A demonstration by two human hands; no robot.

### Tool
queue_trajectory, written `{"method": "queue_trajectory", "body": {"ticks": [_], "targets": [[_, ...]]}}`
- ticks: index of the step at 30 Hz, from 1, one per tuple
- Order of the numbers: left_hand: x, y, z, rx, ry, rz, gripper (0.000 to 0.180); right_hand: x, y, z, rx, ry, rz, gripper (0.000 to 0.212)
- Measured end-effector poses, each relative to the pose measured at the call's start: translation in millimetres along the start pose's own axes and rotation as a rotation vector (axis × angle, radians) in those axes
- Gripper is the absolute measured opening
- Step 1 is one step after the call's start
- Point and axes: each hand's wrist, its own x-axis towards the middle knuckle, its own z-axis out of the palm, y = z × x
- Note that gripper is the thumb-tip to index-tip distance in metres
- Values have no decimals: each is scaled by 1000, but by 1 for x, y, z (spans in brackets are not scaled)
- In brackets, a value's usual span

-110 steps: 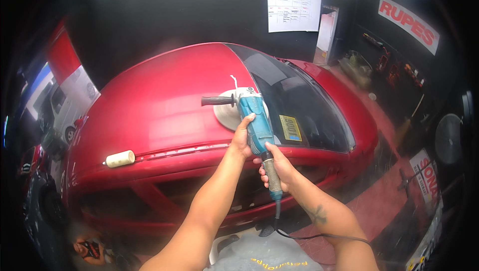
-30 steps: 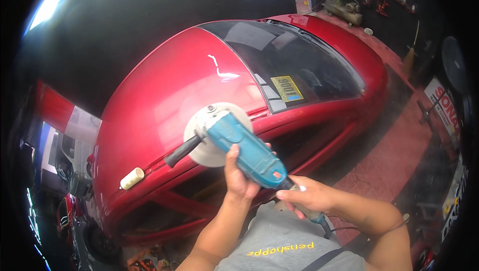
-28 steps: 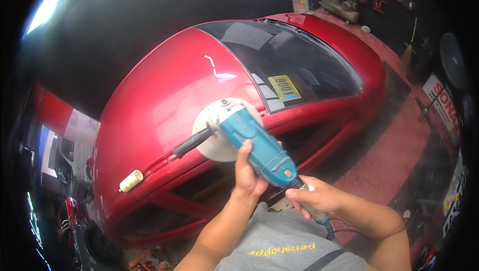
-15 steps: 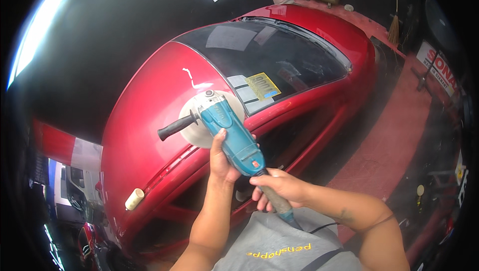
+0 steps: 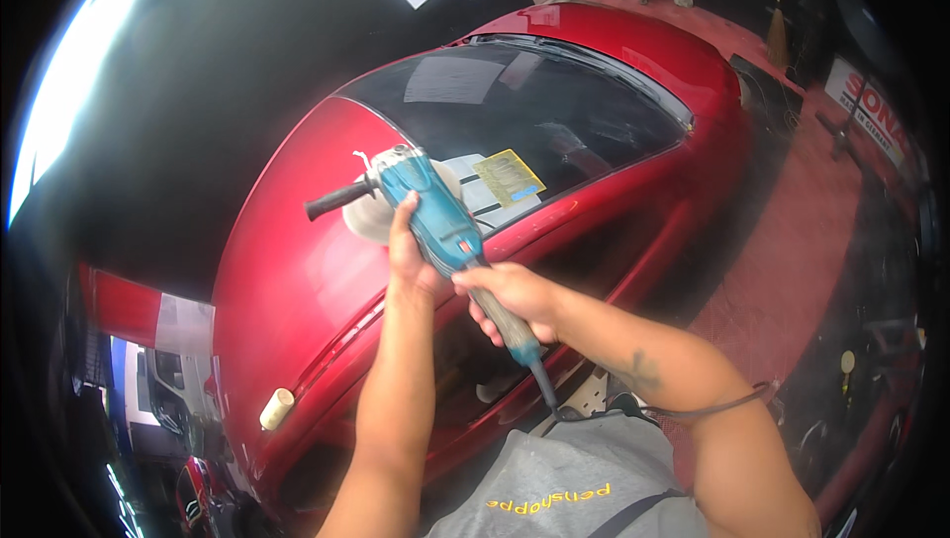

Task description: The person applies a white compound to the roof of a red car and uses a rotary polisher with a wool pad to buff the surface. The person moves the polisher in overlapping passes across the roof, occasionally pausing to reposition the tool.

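Now, line by line, with the red car as the landmark:

Red car [image 5: 297, 281]: a glossy red body seen from above, its roof running from lower left toward the dark windscreen at upper right.

Polisher [image 5: 435, 221]: a teal electric polishing machine lying across the car's roof, just short of the windscreen's edge, its body slanting from upper left to lower right.

Polishing pad [image 5: 371, 216]: a pale round disc under the machine's head, pressed flat against the roof paint.

Side handle [image 5: 336, 199]: a black bar sticking out from the head toward the car's far side; no hand is on it.

Left hand [image 5: 408, 256]: laid over the middle of the teal body above the roof, fingers reaching up along the casing and clasped round it.

Right hand [image 5: 510, 295]: clenched round the machine's rear grip, out past the roof's near edge above the side window.

Power cable [image 5: 693, 407]: a black cord leaving the tail of the machine and looping beside the car's near flank, past the right forearm.

Windscreen [image 5: 534, 112]: dark glass, with a yellow sticker [image 5: 508, 177] in its corner closest to the pad.

Cream roll [image 5: 277, 407]: a small pale cylinder resting on the car's near edge, well apart from the pad.

Floor [image 5: 792, 251]: reddish ground along the car's right side.
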Motion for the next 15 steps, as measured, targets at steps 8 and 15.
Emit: {"method": "queue_trajectory", "body": {"ticks": [8, 15], "targets": [[-14, -23, 5, -52, 13, 8, 70, -30, -6, -12, -89, -9, 67, 38], [-91, -79, 55, -89, 99, -6, 67, -113, 25, -29, -41, -33, 196, 41]]}}
